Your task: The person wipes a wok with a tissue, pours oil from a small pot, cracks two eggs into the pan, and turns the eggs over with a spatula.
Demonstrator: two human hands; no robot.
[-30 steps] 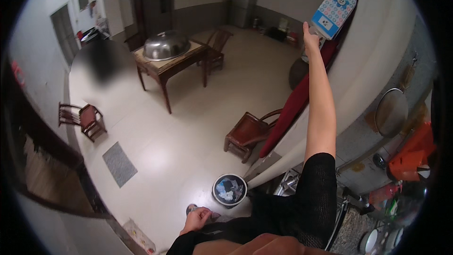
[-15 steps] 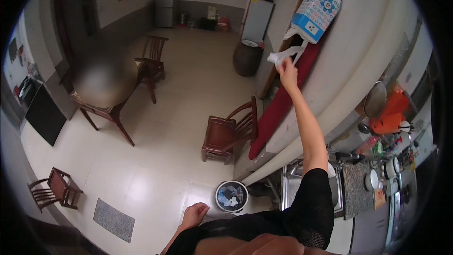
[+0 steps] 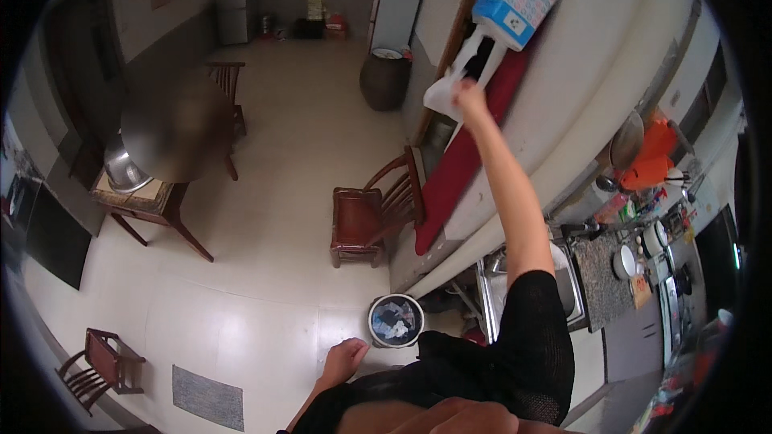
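My right arm reaches up along the wall, and my right hand (image 3: 468, 96) pinches a white paper tissue (image 3: 441, 98). The tissue stretches as a strip down from the bottom of a hanging blue-and-white tissue pack (image 3: 519, 0). The fingertips are slightly blurred. Low in front of my body, my left hand (image 3: 346, 359) is held with its fingers curled in; nothing shows in it. Just right of it on the floor stands a round bin (image 3: 396, 321) with crumpled waste inside.
A brown wooden chair (image 3: 358, 225) stands by the wall next to a red strip (image 3: 462, 169). On the right are a sink (image 3: 568, 289), a speckled counter (image 3: 599, 293) and white pots. A table (image 3: 161, 197) with a metal bowl (image 3: 125, 167) stands left; a dark jar (image 3: 386, 80) is farther off.
My right hand has pulled the tissue down and away from the pack, so a longer strip shows. The view has shifted, and the metal bowl now shows on the table.
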